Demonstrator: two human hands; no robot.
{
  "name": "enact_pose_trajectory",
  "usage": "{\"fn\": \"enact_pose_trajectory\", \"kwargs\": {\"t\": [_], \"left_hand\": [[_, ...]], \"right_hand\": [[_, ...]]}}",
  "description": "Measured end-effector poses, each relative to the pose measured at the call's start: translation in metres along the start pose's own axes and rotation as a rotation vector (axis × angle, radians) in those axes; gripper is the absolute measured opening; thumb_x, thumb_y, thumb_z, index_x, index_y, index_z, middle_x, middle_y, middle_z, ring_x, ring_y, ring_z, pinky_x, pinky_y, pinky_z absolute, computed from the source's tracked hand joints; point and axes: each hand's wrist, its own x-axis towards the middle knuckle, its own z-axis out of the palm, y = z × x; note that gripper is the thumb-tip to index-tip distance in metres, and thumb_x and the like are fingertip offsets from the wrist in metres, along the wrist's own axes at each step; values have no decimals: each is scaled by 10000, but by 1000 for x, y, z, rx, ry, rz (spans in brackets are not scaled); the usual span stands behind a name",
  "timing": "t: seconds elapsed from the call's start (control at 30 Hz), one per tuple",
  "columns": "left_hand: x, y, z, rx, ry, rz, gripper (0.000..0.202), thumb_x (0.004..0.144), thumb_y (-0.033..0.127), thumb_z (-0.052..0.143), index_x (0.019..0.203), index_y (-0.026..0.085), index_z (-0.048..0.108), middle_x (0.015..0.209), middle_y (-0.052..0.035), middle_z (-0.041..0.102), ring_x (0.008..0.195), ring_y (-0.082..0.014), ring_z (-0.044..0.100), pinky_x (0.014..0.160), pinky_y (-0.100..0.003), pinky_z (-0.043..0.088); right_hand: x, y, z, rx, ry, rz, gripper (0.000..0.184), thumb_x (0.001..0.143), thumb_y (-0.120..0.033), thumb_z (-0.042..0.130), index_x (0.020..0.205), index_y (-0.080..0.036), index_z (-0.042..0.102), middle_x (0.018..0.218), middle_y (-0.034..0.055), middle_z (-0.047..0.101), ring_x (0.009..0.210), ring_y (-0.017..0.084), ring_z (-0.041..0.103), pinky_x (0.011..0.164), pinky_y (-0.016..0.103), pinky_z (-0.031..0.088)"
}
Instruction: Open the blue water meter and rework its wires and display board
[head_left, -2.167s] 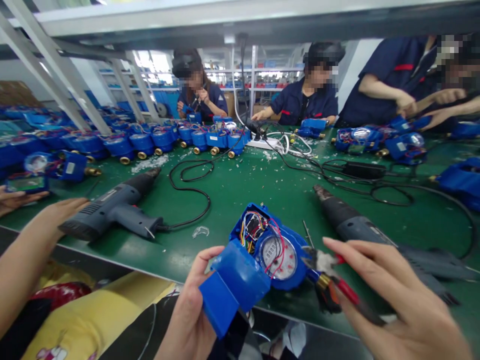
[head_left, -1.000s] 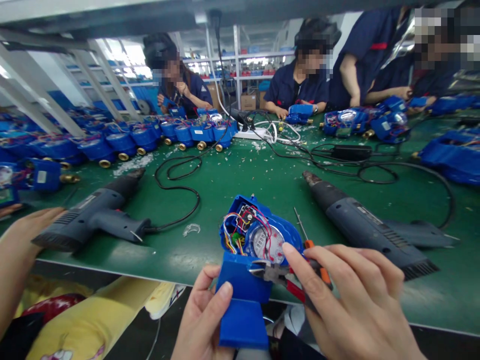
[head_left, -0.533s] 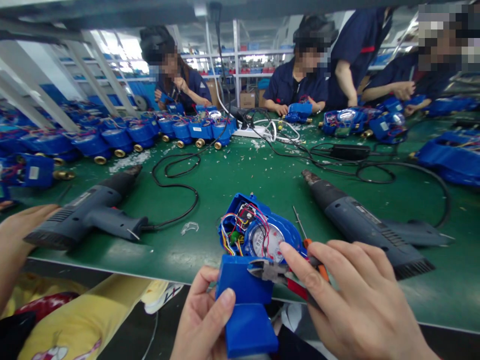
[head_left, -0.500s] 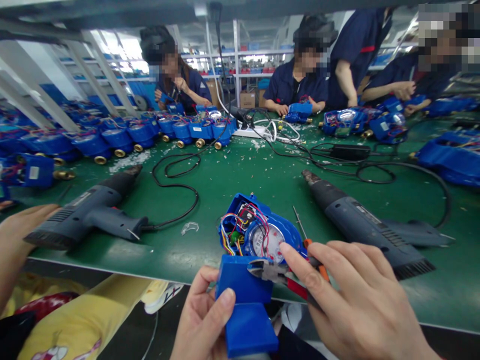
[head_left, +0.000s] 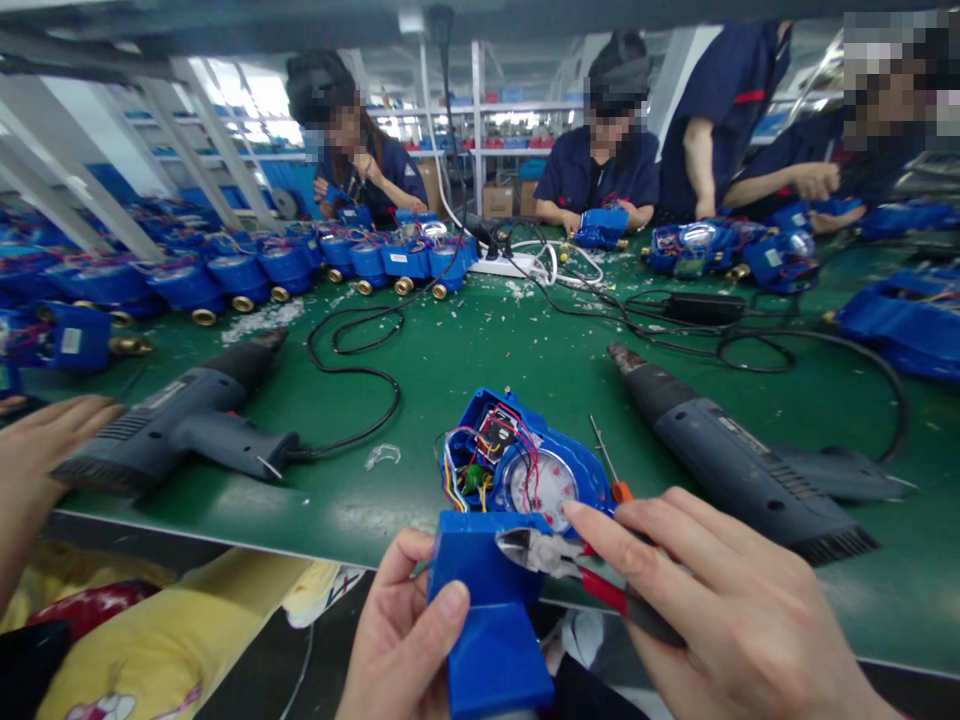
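Left grip [head_left: 409, 620] pinched on one blue cover [head_left: 480, 565], thumb on top, no visible gap; right grip [head_left: 727, 590] closed round the handles of one pair of cutters [head_left: 555, 556]. I read the left hold as steadying: cover kept face-up below the meter, within reach of the blades. Blade tips lie over its upper right; can't tell if they touch.

One open meter [head_left: 592, 470], lower centre of frame, wires and dial facing me, probably set that way for access. Can't tell if the cover is joined to it.

Further out on the bench [head_left: 465, 360]: one screwdriver [head_left: 622, 492] just right of the meter; one clear plastic bit [head_left: 382, 457] to its left; two heat guns [head_left: 187, 420], left and right, likely parked to leave the middle free. One power strip [head_left: 502, 265], upper centre. Meters at upper left too crowded to count.
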Motion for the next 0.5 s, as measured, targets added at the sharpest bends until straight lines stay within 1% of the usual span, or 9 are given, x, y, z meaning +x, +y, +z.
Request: {"fn": "enact_pose_trajectory", "kwargs": {"t": [0.07, 0.17, 0.27, 0.37, 0.43, 0.5], "left_hand": [[1, 0, -2, 10, -17, -16, 478, 491, 320, 946, 760, 237, 559, 571, 43, 661, 387, -99, 550, 420, -208, 474], [4, -1, -7, 34, -49, -42, 454, 503, 304, 943, 729, 223, 558, 560, 39, 643, 415, -99, 559, 460, -219, 502], [5, -3, -11, 40, -68, -41, 436, 525, 299, 935, 731, 222, 559, 583, 29, 656, 442, -101, 565, 476, -216, 501], [7, -5, -12, 25, -83, -5, 420, 542, 263, 927, 747, 224, 563, 583, 41, 643, 449, -92, 548, 471, -193, 474], [9, -6, -12, 15, -75, 35, 407, 550, 208, 917, 742, 219, 558, 643, 32, 675, 512, -104, 589, 498, -185, 481], [13, -7, -12, 10, -60, 81, 397, 556, 171, 907, 722, 206, 549, 786, -5, 738, 658, -133, 664, 575, -187, 513]], "right_hand": [[2, 2, -4, 13, 8, 19, 339, 853, -94, 490, 1143, -168, 648, 924, 44, 668, 806, 161, 589, 761, 269, 500], [7, 8, -11, 4, 24, 101, 333, 874, -83, 501, 1168, -180, 622, 954, 36, 643, 834, 124, 596, 743, 221, 483], [11, 14, -16, -13, 19, 165, 336, 888, -115, 511, 1200, -200, 602, 991, 35, 623, 841, 124, 592, 711, 228, 483], [10, 15, -17, -12, -32, 203, 369, 871, -141, 501, 1225, -210, 582, 1024, 48, 610, 867, 157, 591, 706, 265, 512], [3, 12, -15, 7, -76, 222, 393, 861, -156, 497, 1241, -222, 568, 1069, 53, 603, 904, 170, 596, 735, 282, 534], [-8, 5, -11, 53, -110, 235, 412, 860, -173, 505, 1265, -235, 554, 1115, 52, 597, 950, 166, 602, 768, 269, 547]]}}
